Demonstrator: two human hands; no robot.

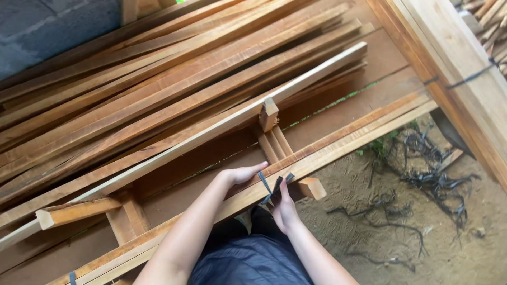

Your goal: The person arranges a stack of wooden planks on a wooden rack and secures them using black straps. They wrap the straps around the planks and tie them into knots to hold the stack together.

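Note:
My left hand [240,174] rests on a bundle of long wooden slats [338,142] and pinches one end of a dark strap [262,182]. My right hand [284,208] comes up from below the bundle and pinches the strap's other end [279,184]. The two strap ends cross above the front edge of the slats. A short wooden cross block [310,187] sticks out under the bundle just right of my hands.
Several long slats and boards [158,89] lie stacked at the back and left. A short upright block [268,113] props a pale slat [317,74]. A thick beam [459,68] with dark wire runs at the right. Bare earth with dark roots [428,179] lies below.

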